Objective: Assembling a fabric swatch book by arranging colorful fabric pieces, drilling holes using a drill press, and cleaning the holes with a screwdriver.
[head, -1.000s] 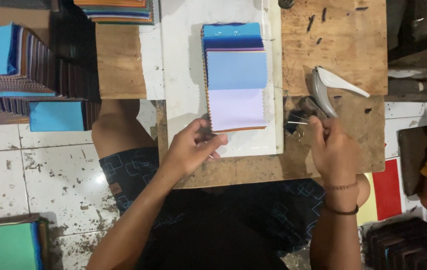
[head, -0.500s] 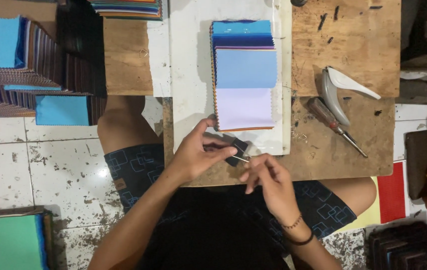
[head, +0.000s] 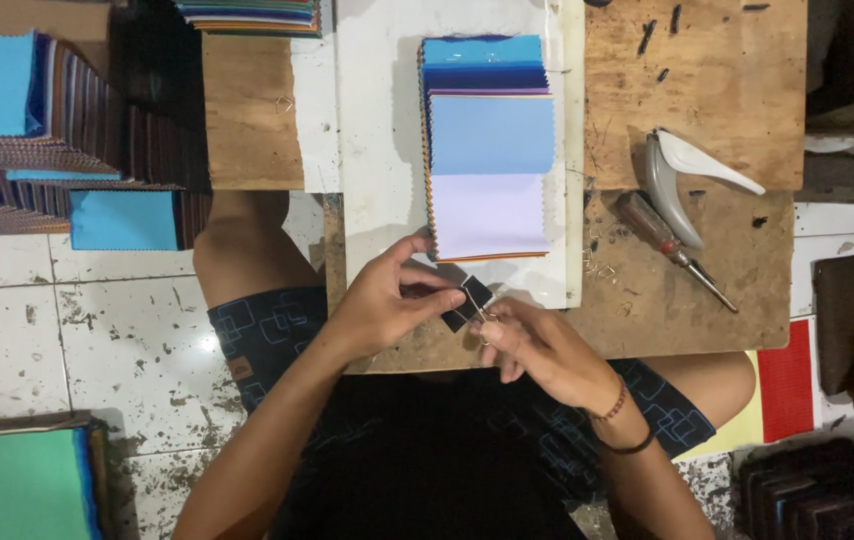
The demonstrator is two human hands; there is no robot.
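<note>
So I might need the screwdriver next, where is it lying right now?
In the head view, the screwdriver lies on the wooden board, to the right of the fabric swatch stack and just below the grey and white stapler.

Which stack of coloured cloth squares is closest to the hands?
The fanned swatch stack with the pale lilac bottom sheet on the white cloth, just above both hands; the other stacks sit far left.

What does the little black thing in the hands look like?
Find the wooden board, then the fanned stack of blue and lilac swatches on it. Just below, both hands pinch a small black binder clip, the only black square with thin wire handles.
</note>
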